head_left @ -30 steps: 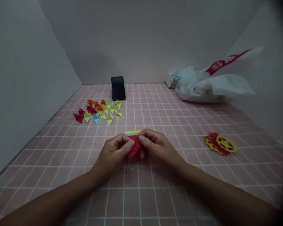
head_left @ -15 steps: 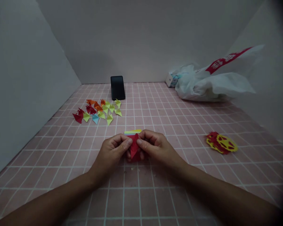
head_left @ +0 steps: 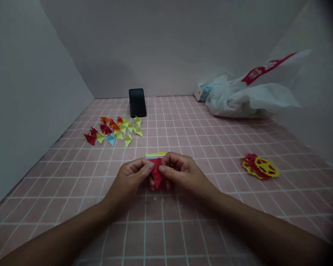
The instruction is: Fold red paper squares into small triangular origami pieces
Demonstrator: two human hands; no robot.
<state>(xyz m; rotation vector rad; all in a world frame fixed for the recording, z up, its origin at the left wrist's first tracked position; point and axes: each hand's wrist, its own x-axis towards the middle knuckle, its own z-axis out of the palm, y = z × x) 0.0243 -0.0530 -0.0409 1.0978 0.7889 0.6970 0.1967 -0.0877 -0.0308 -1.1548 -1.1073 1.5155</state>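
A small folded piece of red origami paper (head_left: 157, 177) is held between my two hands, its pointed end toward me. My left hand (head_left: 131, 175) pinches its left edge between thumb and fingers. On the other side, my right hand (head_left: 180, 170) grips it, the thumb pressing near its middle. My fingertips behind the paper are partly hidden. Just beyond lies a stack of coloured paper (head_left: 155, 154), with yellow and pale sheets showing and its near part covered by my hands and the red paper.
Several folded paper cranes (head_left: 111, 129) in red, orange, yellow and blue stand at the left. Behind them a black phone (head_left: 137, 102) leans upright. Red and yellow paper cutouts (head_left: 262, 168) lie to the right. A white plastic bag (head_left: 238, 101) and a small box (head_left: 200, 93) sit at the back right.
The red paper's raised flap looks wider and flatter, and my right thumb has shifted slightly left over it. Both hands keep their hold. The whole view has shifted a little.
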